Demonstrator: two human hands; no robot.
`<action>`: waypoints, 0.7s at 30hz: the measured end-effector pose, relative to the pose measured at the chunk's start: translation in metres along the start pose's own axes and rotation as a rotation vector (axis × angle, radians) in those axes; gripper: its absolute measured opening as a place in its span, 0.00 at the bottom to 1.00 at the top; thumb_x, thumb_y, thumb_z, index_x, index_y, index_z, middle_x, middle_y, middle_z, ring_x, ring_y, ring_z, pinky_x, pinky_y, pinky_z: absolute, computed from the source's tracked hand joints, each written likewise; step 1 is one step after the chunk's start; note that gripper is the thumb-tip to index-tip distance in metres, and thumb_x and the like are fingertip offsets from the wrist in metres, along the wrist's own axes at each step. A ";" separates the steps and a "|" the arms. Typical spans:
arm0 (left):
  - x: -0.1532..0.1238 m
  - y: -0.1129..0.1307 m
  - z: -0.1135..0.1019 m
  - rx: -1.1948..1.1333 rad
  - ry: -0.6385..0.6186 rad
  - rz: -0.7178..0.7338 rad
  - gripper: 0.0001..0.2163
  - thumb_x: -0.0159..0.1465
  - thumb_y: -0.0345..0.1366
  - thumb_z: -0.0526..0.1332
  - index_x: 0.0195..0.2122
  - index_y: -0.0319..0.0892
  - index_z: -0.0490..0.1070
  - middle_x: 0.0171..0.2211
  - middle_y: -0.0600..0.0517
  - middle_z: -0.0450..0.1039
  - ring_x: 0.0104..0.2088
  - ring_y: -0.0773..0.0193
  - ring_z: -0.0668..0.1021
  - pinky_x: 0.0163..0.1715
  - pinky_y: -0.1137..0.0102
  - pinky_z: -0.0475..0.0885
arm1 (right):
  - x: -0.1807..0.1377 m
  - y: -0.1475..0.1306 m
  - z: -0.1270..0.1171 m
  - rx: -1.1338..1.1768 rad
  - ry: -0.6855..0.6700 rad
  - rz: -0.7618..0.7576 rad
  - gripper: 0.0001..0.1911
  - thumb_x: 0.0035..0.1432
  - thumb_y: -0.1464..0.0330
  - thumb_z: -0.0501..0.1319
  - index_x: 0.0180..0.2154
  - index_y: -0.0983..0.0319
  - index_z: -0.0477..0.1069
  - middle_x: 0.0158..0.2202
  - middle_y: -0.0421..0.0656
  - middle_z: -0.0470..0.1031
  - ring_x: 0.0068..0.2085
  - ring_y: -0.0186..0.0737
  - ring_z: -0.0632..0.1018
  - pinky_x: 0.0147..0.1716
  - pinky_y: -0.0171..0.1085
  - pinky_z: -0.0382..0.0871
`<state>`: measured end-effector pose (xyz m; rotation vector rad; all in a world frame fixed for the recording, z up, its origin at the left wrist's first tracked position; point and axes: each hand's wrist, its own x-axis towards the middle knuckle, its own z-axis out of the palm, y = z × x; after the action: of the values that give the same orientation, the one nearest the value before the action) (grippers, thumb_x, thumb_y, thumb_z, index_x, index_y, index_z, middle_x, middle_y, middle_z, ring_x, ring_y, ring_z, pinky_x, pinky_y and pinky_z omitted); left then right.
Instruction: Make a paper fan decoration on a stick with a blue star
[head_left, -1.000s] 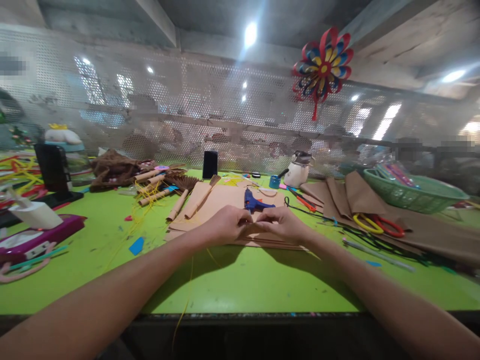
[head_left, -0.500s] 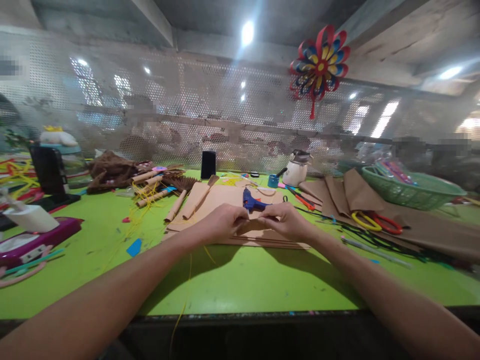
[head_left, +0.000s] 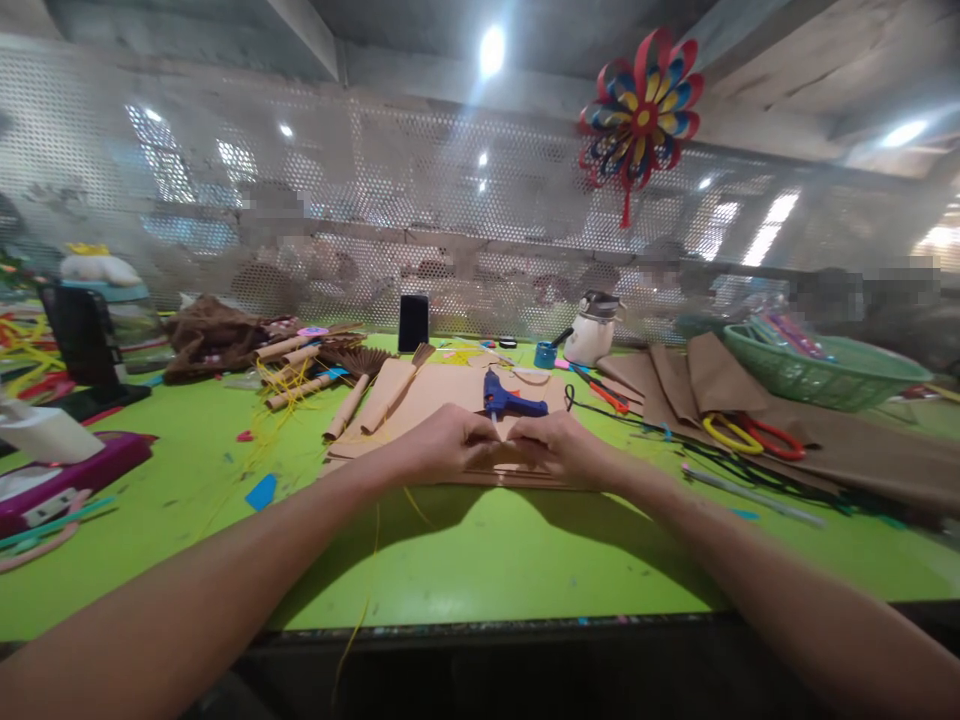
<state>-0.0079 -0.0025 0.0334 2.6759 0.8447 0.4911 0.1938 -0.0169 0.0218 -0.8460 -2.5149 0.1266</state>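
My left hand and my right hand meet almost fingertip to fingertip over a stack of brown paper sheets. Both are closed in a pinch on a small piece of brown paper, mostly covered by the fingers. Just beyond the fingertips, a blue hot glue gun lies on the sheets, its nozzle toward the back. Rolled brown paper pieces with fringed, fanned ends, such as this one, rest at the stack's left side.
Scissors with yellow and red handles lie on brown paper at right, before a green basket. At left are more paper rolls, yellow strands and a purple power strip. A phone and a white jug stand behind.
My hands have drawn slightly closer together, and the paper between them shows less. The glue gun stays on the sheets. The camera view has shifted a little.
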 end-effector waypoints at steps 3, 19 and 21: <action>-0.001 0.001 -0.003 0.048 0.021 -0.025 0.10 0.57 0.35 0.54 0.23 0.36 0.70 0.17 0.56 0.63 0.20 0.73 0.62 0.20 0.77 0.52 | 0.002 0.001 -0.001 0.011 0.012 0.030 0.11 0.57 0.70 0.52 0.24 0.65 0.65 0.20 0.37 0.64 0.21 0.27 0.61 0.22 0.28 0.51; -0.003 -0.028 -0.003 -0.324 -0.108 -0.194 0.11 0.57 0.40 0.55 0.26 0.37 0.69 0.18 0.55 0.69 0.20 0.71 0.70 0.21 0.78 0.61 | -0.001 0.014 -0.015 0.627 -0.245 0.344 0.17 0.56 0.57 0.54 0.26 0.65 0.66 0.19 0.39 0.70 0.20 0.29 0.70 0.22 0.29 0.63; -0.004 -0.028 -0.004 -0.359 -0.131 -0.185 0.11 0.58 0.41 0.55 0.27 0.38 0.69 0.19 0.55 0.69 0.21 0.71 0.71 0.23 0.78 0.62 | -0.002 0.017 -0.017 0.656 -0.276 0.341 0.16 0.56 0.58 0.54 0.27 0.65 0.66 0.20 0.39 0.71 0.20 0.29 0.71 0.23 0.29 0.64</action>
<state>-0.0263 0.0181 0.0257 2.2520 0.8638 0.3778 0.2123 -0.0056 0.0315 -0.9981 -2.2899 1.1753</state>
